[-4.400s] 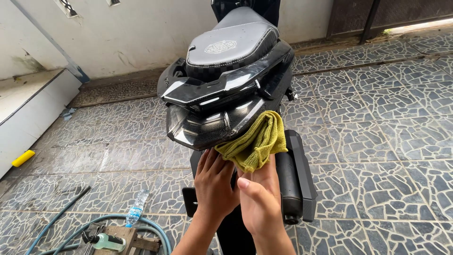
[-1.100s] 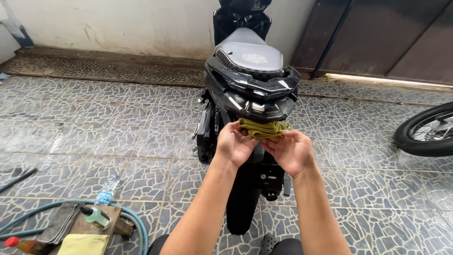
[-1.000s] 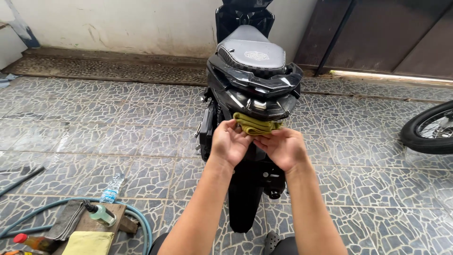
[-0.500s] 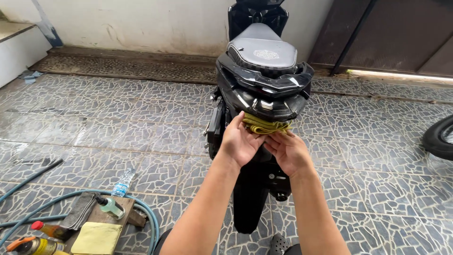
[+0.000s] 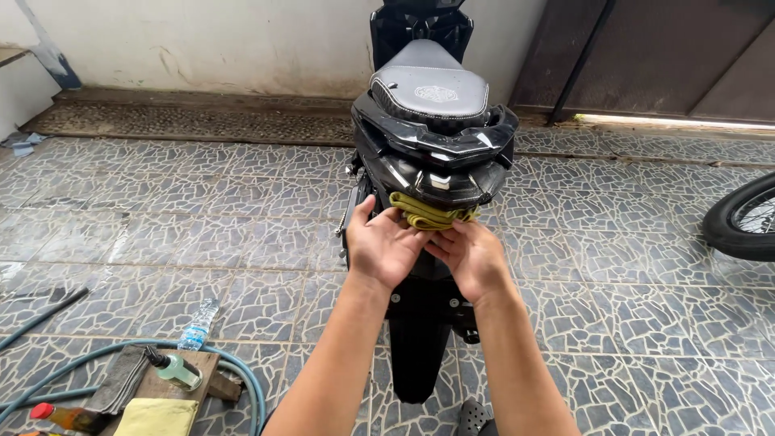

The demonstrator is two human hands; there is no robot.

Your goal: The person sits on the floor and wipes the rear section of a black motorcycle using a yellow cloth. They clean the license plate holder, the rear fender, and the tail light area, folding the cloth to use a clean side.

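— What is seen nearest the camera?

— A small wooden board (image 5: 173,379) is laid on the tiled floor (image 5: 202,234), with a folded yellow rag (image 5: 157,418) and a green-capped bottle (image 5: 173,370) on it; a teal hose (image 5: 242,379) is curled around it, and a clear water bottle (image 5: 198,324) is set just beside it.

— And the hands?

— The left hand (image 5: 386,246) and right hand (image 5: 468,257) are raised side by side behind a black scooter (image 5: 432,137). An olive-yellow cloth (image 5: 428,213) is pinched by the fingers of both hands and pressed under the tail light (image 5: 440,179).

— Farther back?

— A tyre (image 5: 747,218) is seen at the right edge, and a pale wall (image 5: 202,40) behind.
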